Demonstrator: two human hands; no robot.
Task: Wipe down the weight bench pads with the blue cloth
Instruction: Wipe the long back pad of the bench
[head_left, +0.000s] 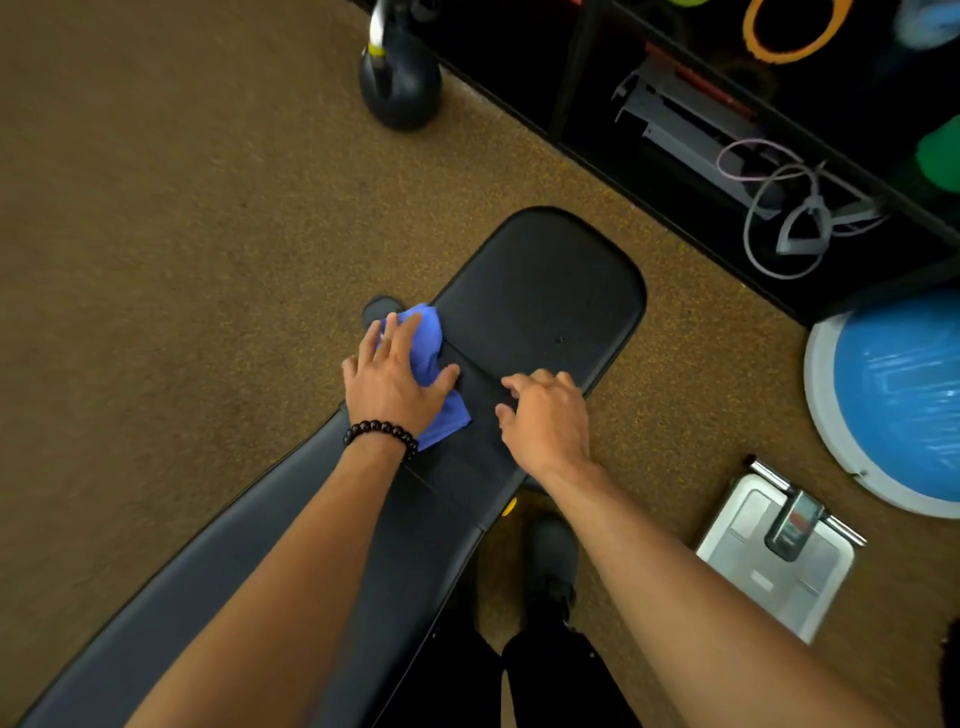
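One blue cloth (428, 343) under left grip (395, 384), right grip (545, 421) beside on pad (545, 291)

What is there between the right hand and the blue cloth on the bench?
Only a bare strip of black bench pad, crossed by a seam, separates the right hand from the blue cloth; the head view shows it.

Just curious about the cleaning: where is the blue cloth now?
In the head view, the blue cloth lies under the left hand on the bench, at its left edge where two pads meet.
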